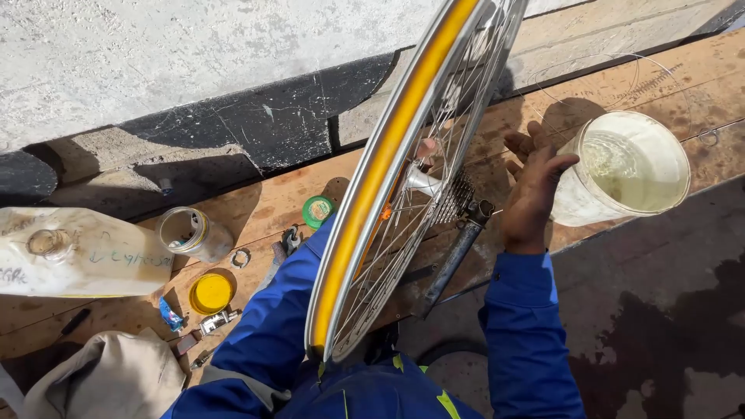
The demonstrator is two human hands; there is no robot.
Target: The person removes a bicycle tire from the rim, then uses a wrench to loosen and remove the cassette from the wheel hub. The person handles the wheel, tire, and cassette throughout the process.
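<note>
A bicycle wheel (pixel 388 155) with a yellow rim strip stands upright against my lap, its sprocket cluster (pixel 458 198) facing right. My right hand (pixel 531 182) is open, fingers spread, just right of the sprockets and touching the side of a clear plastic bucket (pixel 632 163) of cloudy liquid. My left hand is hidden behind the wheel; only its blue sleeve (pixel 272 310) shows, reaching toward the hub. A dark metal tool (pixel 458 248) leans below the sprockets.
On the wooden plank (pixel 698 77) lie a white jerrycan (pixel 77 252), an open jar (pixel 190 233), a yellow lid (pixel 211 292), a green tin (pixel 317 209), small metal parts (pixel 221 318) and a beige cloth (pixel 109 380). A concrete wall (pixel 155 62) runs behind.
</note>
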